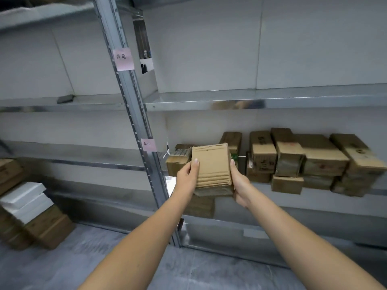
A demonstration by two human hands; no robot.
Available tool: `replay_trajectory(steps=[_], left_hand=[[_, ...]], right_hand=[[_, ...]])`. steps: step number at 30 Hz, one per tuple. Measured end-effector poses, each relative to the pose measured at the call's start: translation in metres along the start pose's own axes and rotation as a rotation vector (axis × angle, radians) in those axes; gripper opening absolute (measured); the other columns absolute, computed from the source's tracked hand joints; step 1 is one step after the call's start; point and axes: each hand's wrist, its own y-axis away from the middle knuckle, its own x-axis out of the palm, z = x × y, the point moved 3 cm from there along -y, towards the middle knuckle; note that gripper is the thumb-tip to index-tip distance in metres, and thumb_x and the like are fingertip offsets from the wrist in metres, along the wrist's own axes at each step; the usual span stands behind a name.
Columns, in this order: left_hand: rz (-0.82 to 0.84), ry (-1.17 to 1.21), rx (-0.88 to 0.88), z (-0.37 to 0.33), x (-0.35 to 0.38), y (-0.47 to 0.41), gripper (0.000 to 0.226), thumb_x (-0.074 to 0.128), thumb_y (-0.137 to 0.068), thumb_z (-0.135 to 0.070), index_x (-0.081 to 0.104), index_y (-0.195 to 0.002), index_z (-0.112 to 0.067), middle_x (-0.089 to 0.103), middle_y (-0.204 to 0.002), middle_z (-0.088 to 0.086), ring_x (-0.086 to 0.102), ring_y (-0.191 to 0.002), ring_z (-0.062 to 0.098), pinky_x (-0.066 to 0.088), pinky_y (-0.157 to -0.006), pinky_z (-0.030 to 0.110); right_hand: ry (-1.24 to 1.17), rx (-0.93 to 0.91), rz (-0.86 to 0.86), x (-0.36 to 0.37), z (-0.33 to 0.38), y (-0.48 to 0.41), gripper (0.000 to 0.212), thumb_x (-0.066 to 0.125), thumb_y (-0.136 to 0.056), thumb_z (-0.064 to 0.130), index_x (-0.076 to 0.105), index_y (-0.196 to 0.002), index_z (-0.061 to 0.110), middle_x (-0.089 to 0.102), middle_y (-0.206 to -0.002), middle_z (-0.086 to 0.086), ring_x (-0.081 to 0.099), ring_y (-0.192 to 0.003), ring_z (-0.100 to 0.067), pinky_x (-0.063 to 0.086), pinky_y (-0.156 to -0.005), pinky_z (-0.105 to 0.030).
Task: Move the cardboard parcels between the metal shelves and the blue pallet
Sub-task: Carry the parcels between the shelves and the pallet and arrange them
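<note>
Both hands are clamped on one cardboard parcel [211,164] at the centre of the frame; the left hand [187,176] grips its left edge, the right hand [240,185] its right edge and underside; it hangs just before the metal shelf [293,100], left of the stacked parcels [303,158] at middle right; whether it is coming or going I cannot tell; shelving it would call for a free gap beside that stack; no blue pallet shows.

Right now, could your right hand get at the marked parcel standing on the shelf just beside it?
Probably not yet: the right hand and left hand both grip the held parcel. The path to the marked parcel itself looks open.
</note>
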Motion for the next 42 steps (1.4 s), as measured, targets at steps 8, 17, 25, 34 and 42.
replay_trajectory(steps=[8, 17, 25, 34, 42], left_hand=[[-0.147, -0.084, 0.134, -0.017, -0.005, 0.017, 0.024, 0.050, -0.102, -0.029, 0.048, -0.125, -0.022, 0.055, -0.110, -0.009, 0.054, -0.096, 0.001, 0.038, -0.069, 0.014], [0.024, 0.054, -0.043, -0.018, 0.004, 0.034, 0.061, 0.050, -0.093, -0.061, 0.046, -0.134, -0.017, 0.064, -0.121, 0.003, 0.064, -0.106, 0.015, 0.051, -0.074, 0.023], [0.102, 0.077, -0.081, -0.028, 0.003, 0.044, 0.064, 0.056, -0.090, -0.061, 0.053, -0.136, -0.016, 0.069, -0.108, -0.007, 0.070, -0.081, 0.000, 0.050, -0.050, 0.009], [0.056, 0.149, -0.124, -0.030, -0.002, 0.051, 0.032, 0.038, -0.105, -0.037, 0.068, -0.106, -0.026, 0.071, -0.113, 0.008, 0.066, -0.107, 0.025, 0.054, -0.091, 0.041], [-0.080, 0.066, 0.086, -0.036, 0.001, 0.054, 0.037, 0.033, -0.107, -0.020, 0.045, -0.138, -0.034, 0.056, -0.123, -0.007, 0.060, -0.108, 0.008, 0.056, -0.081, 0.030]], right_hand=[[0.015, -0.119, 0.152, -0.001, 0.019, 0.032, 0.079, 0.063, -0.074, 0.062, 0.052, -0.132, 0.011, 0.070, -0.114, -0.012, 0.068, -0.104, -0.028, 0.050, -0.099, -0.046], [-0.036, -0.151, 0.065, 0.020, 0.018, 0.059, 0.046, 0.035, -0.098, 0.052, 0.042, -0.137, 0.028, 0.062, -0.127, -0.004, 0.062, -0.112, -0.024, 0.048, -0.099, -0.050], [-0.113, -0.069, 0.028, 0.006, 0.018, 0.070, 0.050, 0.026, -0.099, 0.055, 0.063, -0.112, 0.023, 0.069, -0.109, -0.006, 0.066, -0.102, -0.027, 0.052, -0.093, -0.048], [0.161, -0.141, 0.053, -0.008, 0.019, 0.070, 0.073, 0.066, -0.070, 0.070, 0.060, -0.120, 0.017, 0.074, -0.100, -0.002, 0.069, -0.092, -0.017, 0.052, -0.070, -0.029], [0.162, -0.182, 0.046, -0.008, 0.028, 0.082, 0.072, 0.075, -0.063, 0.065, 0.059, -0.117, 0.019, 0.075, -0.098, -0.001, 0.073, -0.087, -0.018, 0.059, -0.074, -0.032]])
